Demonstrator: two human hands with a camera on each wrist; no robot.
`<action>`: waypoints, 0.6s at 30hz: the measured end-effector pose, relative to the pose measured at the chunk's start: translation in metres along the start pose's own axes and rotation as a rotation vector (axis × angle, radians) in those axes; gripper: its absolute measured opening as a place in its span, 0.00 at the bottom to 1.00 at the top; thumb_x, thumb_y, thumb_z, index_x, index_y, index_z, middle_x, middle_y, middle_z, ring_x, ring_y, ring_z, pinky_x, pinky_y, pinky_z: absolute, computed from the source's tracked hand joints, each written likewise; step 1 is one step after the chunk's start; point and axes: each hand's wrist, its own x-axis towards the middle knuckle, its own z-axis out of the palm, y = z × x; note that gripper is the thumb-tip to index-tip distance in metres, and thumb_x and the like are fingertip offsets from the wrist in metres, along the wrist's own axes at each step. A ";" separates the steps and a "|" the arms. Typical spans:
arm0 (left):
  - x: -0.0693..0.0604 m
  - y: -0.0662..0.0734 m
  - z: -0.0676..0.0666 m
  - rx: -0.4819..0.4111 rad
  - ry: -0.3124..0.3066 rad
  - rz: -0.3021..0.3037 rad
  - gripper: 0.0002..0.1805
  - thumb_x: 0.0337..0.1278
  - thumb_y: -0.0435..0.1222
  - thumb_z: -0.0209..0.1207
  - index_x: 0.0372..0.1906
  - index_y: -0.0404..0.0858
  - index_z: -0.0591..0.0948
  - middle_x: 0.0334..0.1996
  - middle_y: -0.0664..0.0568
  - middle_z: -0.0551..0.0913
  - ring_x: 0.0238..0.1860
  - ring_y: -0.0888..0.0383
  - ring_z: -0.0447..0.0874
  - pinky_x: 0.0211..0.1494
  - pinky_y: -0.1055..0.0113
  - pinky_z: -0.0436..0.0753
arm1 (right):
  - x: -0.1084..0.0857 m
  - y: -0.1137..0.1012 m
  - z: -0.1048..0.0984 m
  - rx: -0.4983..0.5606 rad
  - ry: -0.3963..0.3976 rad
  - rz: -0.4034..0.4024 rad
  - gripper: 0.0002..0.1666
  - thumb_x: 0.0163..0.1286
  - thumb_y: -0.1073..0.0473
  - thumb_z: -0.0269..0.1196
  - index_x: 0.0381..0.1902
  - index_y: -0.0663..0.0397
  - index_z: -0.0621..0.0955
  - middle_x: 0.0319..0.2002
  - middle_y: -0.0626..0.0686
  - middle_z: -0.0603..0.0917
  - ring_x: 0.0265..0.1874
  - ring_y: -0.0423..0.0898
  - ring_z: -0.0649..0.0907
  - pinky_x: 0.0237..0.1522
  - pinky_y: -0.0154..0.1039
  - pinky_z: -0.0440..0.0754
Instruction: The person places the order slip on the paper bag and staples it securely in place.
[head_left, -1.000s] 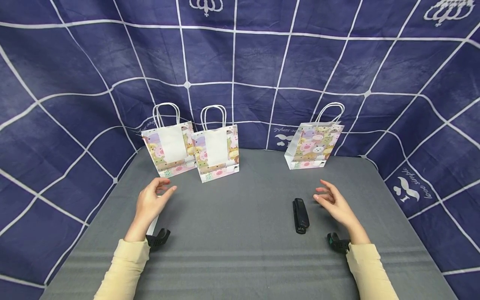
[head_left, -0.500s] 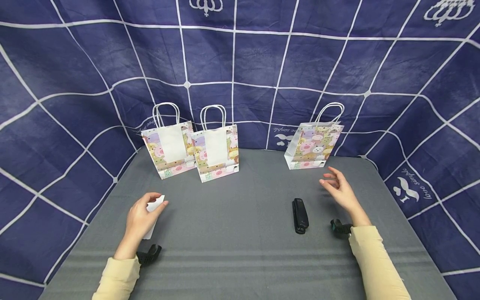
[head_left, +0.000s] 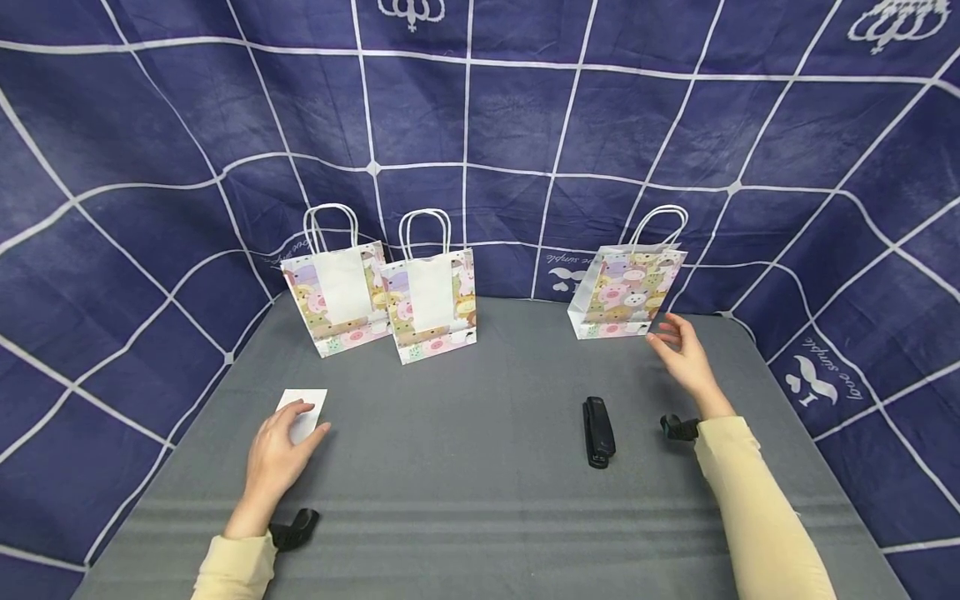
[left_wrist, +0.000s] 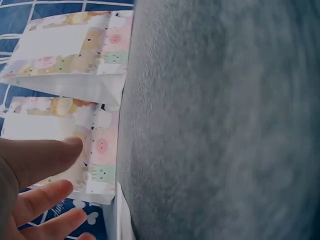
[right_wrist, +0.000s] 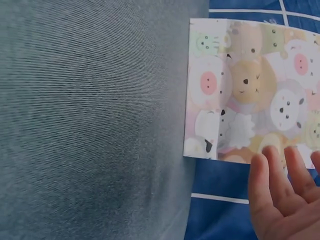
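Note:
In the head view my left hand hovers by a flat white paper or card, partly covering it. Thumb and fingers are apart, with nothing between them; the left wrist view catches the white paper's edge below the fingers. My right hand, fingers loosely extended, is close to the lower right corner of an animal-print paper gift bag that stands upright. Whether it touches the bag I cannot tell. A black stapler lies on the table, left of the right hand.
Two more upright gift bags with white panels and handles, a left one and a middle one, stand at the back left. The grey table is bordered by a blue checked cloth.
My left hand has moved down and toward me, lowering over the white paper and uncovering more of its far end. My right hand has moved forward, away from the stapler and up to the right bag.

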 end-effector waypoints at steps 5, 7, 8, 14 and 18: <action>-0.001 -0.004 0.002 0.020 0.006 -0.008 0.27 0.48 0.42 0.66 0.52 0.31 0.76 0.59 0.31 0.69 0.60 0.33 0.62 0.58 0.39 0.58 | 0.014 0.004 -0.002 0.016 0.075 0.011 0.40 0.71 0.52 0.55 0.69 0.69 0.51 0.62 0.73 0.62 0.60 0.68 0.66 0.58 0.61 0.63; -0.001 -0.006 0.003 0.032 -0.006 -0.034 0.30 0.48 0.44 0.66 0.55 0.32 0.74 0.61 0.30 0.66 0.62 0.33 0.60 0.59 0.36 0.55 | 0.019 0.006 -0.003 0.020 0.094 0.031 0.41 0.71 0.51 0.55 0.69 0.68 0.51 0.63 0.72 0.61 0.61 0.67 0.65 0.59 0.60 0.62; -0.001 -0.007 0.003 0.036 -0.016 -0.051 0.32 0.48 0.45 0.66 0.56 0.32 0.73 0.62 0.30 0.65 0.63 0.33 0.59 0.60 0.35 0.53 | 0.021 0.006 -0.004 0.022 0.100 0.040 0.41 0.71 0.51 0.55 0.69 0.68 0.51 0.63 0.72 0.61 0.61 0.67 0.65 0.59 0.60 0.63; -0.003 -0.013 0.005 0.042 -0.069 -0.137 0.40 0.47 0.47 0.66 0.63 0.33 0.67 0.66 0.31 0.60 0.65 0.33 0.55 0.62 0.35 0.47 | 0.033 0.007 -0.006 0.052 0.108 0.072 0.43 0.70 0.50 0.55 0.70 0.68 0.49 0.66 0.71 0.57 0.63 0.67 0.63 0.59 0.60 0.63; -0.004 -0.016 0.009 0.039 -0.074 -0.145 0.42 0.46 0.47 0.67 0.64 0.31 0.65 0.66 0.30 0.59 0.66 0.34 0.55 0.64 0.36 0.46 | 0.040 0.007 -0.008 0.089 0.107 0.089 0.45 0.70 0.52 0.55 0.70 0.69 0.46 0.68 0.71 0.54 0.65 0.66 0.61 0.61 0.58 0.61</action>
